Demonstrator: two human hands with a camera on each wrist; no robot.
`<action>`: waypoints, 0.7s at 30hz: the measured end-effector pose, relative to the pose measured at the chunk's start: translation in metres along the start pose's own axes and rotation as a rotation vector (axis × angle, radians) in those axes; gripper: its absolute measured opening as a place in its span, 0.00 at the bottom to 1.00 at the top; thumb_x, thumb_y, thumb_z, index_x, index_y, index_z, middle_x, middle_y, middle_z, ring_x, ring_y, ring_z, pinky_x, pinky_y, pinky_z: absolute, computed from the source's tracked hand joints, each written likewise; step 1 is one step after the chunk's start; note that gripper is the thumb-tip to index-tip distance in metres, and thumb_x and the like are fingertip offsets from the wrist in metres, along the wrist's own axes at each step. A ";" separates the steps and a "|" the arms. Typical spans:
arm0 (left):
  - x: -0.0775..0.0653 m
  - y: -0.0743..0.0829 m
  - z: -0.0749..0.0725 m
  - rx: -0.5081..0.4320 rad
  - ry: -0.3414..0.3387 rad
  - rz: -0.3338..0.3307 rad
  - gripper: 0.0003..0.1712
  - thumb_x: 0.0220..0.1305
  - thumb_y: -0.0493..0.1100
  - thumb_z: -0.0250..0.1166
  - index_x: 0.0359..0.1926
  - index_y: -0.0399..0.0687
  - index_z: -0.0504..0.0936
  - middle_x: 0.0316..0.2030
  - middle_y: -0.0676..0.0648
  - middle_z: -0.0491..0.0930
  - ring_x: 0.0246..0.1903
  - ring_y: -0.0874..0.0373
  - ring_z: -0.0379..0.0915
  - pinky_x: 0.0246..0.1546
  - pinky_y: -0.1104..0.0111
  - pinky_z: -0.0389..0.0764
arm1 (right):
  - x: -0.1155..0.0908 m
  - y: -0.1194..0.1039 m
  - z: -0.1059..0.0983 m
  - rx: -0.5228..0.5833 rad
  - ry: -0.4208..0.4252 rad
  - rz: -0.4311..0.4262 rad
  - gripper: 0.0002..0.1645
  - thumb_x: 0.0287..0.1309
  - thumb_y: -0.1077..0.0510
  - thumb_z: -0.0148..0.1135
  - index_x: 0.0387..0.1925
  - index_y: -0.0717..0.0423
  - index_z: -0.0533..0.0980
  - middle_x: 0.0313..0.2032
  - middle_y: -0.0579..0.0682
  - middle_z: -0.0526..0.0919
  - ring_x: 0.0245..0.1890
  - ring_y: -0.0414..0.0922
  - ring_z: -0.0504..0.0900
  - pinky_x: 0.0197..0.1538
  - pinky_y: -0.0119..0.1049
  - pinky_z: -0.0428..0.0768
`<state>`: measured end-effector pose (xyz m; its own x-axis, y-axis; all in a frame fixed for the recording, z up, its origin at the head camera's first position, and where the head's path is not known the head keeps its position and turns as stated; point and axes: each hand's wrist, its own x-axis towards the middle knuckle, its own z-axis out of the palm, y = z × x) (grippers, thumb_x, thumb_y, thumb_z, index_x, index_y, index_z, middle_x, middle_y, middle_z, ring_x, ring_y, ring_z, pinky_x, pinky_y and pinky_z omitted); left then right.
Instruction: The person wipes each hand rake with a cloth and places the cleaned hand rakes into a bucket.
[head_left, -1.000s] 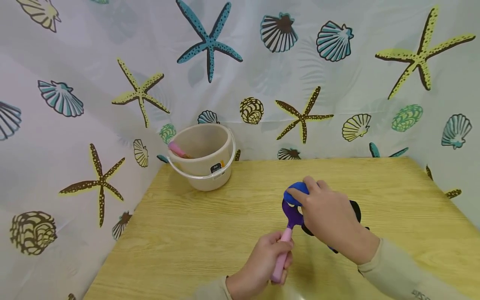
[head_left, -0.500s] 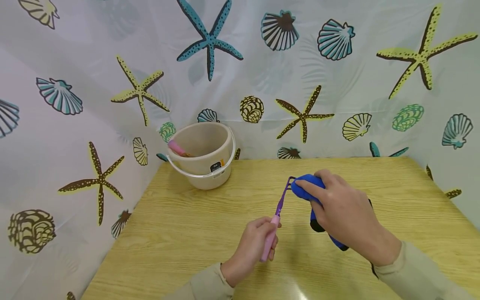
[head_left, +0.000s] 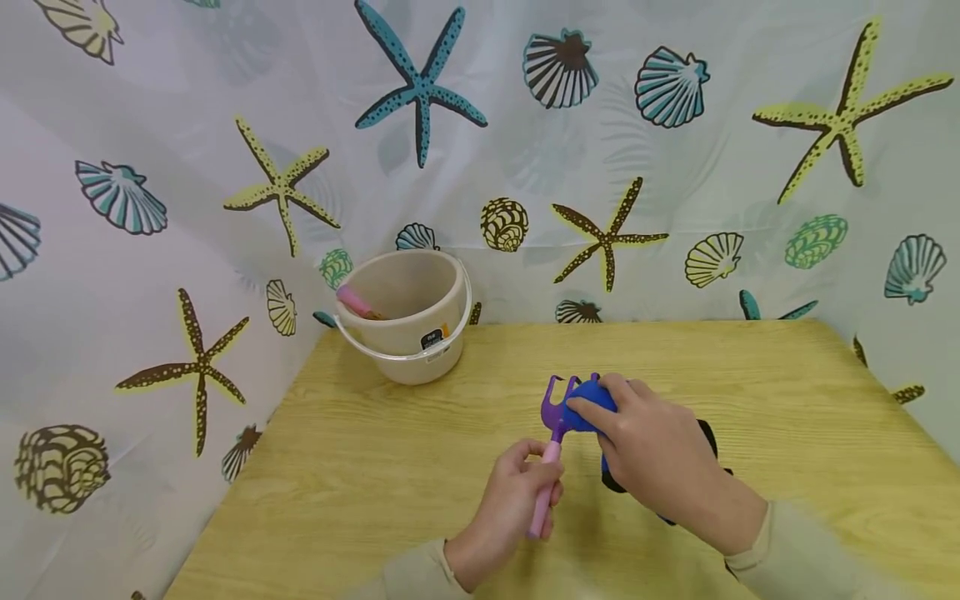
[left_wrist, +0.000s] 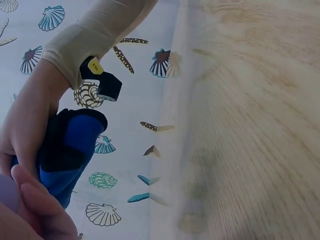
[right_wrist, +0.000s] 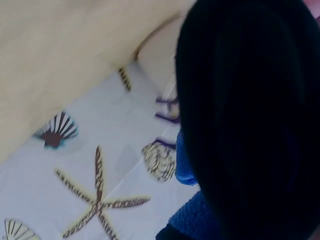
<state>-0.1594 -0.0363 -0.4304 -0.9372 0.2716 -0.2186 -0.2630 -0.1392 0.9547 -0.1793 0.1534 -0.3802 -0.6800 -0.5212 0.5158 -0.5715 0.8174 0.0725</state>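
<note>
In the head view my left hand (head_left: 510, 504) grips the pink handle of a hand rake (head_left: 551, 451), whose purple tined head points away from me. My right hand (head_left: 663, 454) holds a blue-and-black work glove (head_left: 588, 407), bunched against the right side of the rake's head and covering part of it. Loose black-tipped parts of the glove hang below the right hand. The left wrist view shows the glove (left_wrist: 82, 135) dangling from the right hand (left_wrist: 27, 117). In the right wrist view, dark material fills much of the picture, with purple tines (right_wrist: 170, 118) beside it.
A beige bucket (head_left: 397, 340) with a white handle stands at the back left of the wooden table (head_left: 360, 467). A pink-handled tool (head_left: 355, 301) leans inside it. A shell-and-starfish patterned curtain (head_left: 480, 158) surrounds the table's back and sides.
The rake's head has turned from edge-on to face-on since half a second ago. My right hand and the glove moved right, then back left against the rake's head.
</note>
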 end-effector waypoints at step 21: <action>-0.009 0.003 0.008 0.074 0.021 0.013 0.14 0.65 0.39 0.62 0.46 0.45 0.66 0.22 0.50 0.70 0.08 0.60 0.60 0.07 0.73 0.64 | 0.008 0.021 0.009 -0.046 0.000 0.144 0.22 0.52 0.60 0.74 0.51 0.48 0.84 0.42 0.59 0.80 0.34 0.54 0.83 0.19 0.44 0.82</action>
<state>-0.1498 -0.0317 -0.4239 -0.9454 0.2498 -0.2094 -0.2337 -0.0717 0.9697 -0.2003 0.1644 -0.3822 -0.7537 -0.3973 0.5236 -0.4462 0.8942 0.0364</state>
